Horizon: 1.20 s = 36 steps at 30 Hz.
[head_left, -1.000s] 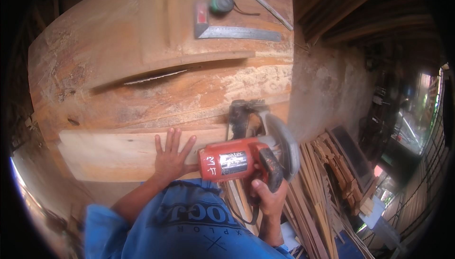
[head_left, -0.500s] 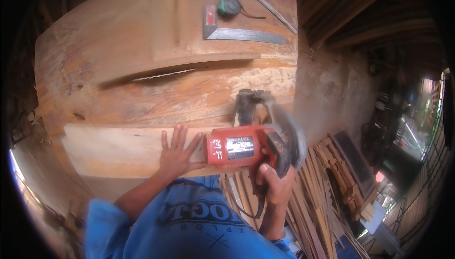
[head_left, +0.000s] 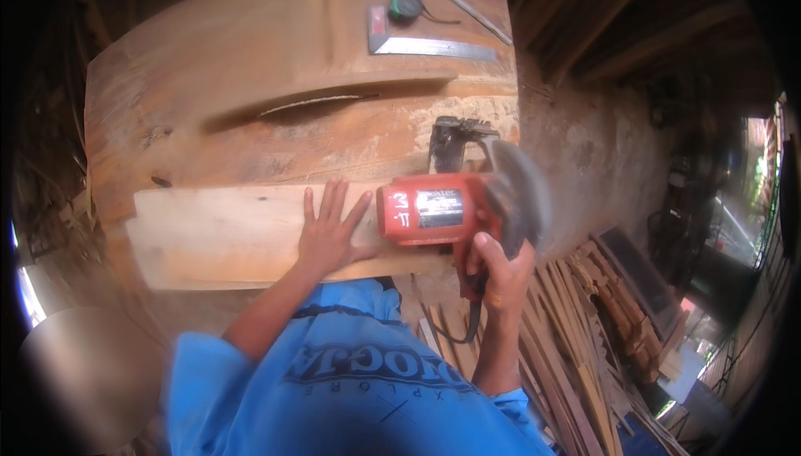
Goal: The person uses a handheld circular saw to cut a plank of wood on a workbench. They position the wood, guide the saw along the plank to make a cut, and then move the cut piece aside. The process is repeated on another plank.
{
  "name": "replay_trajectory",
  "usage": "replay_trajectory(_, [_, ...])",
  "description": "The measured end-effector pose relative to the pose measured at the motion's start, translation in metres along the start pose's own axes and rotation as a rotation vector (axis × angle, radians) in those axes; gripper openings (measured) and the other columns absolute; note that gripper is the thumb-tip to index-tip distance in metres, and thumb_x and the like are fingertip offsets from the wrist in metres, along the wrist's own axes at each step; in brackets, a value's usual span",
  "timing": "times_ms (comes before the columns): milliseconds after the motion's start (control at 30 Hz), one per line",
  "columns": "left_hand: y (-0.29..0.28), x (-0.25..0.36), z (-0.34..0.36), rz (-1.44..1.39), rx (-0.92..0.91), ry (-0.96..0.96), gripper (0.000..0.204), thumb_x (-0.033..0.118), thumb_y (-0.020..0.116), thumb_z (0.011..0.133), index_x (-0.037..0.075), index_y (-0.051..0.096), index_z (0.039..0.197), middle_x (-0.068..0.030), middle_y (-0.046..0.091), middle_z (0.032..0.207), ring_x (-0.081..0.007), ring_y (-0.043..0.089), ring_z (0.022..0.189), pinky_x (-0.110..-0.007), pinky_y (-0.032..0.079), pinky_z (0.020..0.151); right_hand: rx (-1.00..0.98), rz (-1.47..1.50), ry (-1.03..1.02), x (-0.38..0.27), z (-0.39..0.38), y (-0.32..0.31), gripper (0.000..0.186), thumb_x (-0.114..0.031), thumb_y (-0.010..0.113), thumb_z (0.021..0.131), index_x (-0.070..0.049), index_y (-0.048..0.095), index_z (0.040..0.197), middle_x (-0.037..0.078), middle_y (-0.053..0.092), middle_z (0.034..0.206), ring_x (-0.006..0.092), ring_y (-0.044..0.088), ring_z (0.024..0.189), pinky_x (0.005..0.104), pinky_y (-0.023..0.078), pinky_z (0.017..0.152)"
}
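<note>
My right hand (head_left: 501,268) is closed round the rear handle of a red and black circular saw (head_left: 427,210). The saw rests across the right part of a pale wooden board (head_left: 225,235), its blade guard on the right. The blade itself is hidden by the guard and the blur. Fingers spread, my left hand (head_left: 332,231) lies flat on the board, just left of the saw's motor. The board runs along the near edge of a worn wooden worktable (head_left: 275,156).
Toward the far right of the tabletop lie a metal try square (head_left: 438,47), a tape measure (head_left: 406,7) and a thin rod (head_left: 465,8). A long slot (head_left: 321,104) opens mid-table. Wood strips (head_left: 567,356) are stacked at lower right. The saw's cord (head_left: 455,339) hangs near my body.
The whole view has shifted, with the board and table sitting higher in the picture. The saw has edged forward across the board. My left hand keeps its flat place on the board.
</note>
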<state>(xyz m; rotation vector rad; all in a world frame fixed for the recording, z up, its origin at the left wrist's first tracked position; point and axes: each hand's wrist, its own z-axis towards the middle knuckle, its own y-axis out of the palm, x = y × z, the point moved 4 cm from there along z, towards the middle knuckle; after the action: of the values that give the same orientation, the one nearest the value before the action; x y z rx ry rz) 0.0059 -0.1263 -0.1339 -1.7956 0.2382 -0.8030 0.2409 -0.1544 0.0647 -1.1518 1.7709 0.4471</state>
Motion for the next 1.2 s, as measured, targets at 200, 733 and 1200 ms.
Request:
replay_trajectory(200, [-0.013,0.006,-0.004,-0.027,0.1,0.03,0.12,0.086,0.072,0.068,0.02,0.041,0.164,-0.0262,0.029,0.169,-0.0421,0.019,0.161,-0.069,0.007,0.126,0.159,0.084,-0.075,0.02,-0.092,-0.068,0.041,-0.015,0.074,0.09,0.005,0.067,0.125,0.002,0.061,0.071,0.0104,0.054,0.056,0.0254,0.042,0.054])
replay_trajectory(733, [0.064,0.189,0.019,0.14,-0.004,0.597,0.075,0.048,0.068,0.096,0.011,0.046,0.157,-0.0189,0.039,0.166,-0.0412,0.031,0.157,-0.061,0.022,0.127,0.718,0.245,0.441,0.291,-0.228,-0.235,0.02,-0.021,0.076,0.092,-0.003,0.066,0.095,0.001,0.055,0.059,0.0114,0.052,0.041,0.0296,0.042,0.037])
replay_trajectory(1200, [0.054,0.279,0.069,-0.025,-0.469,0.624,0.072,0.042,0.072,0.093,0.016,0.045,0.155,-0.0249,0.033,0.166,-0.0434,0.031,0.156,-0.062,0.029,0.124,0.671,0.376,0.623,0.435,-0.226,-0.251,0.023,-0.016,0.078,0.085,0.001,0.064,0.094,0.005,0.057,0.059,0.017,0.054,0.04,0.0319,0.042,0.036])
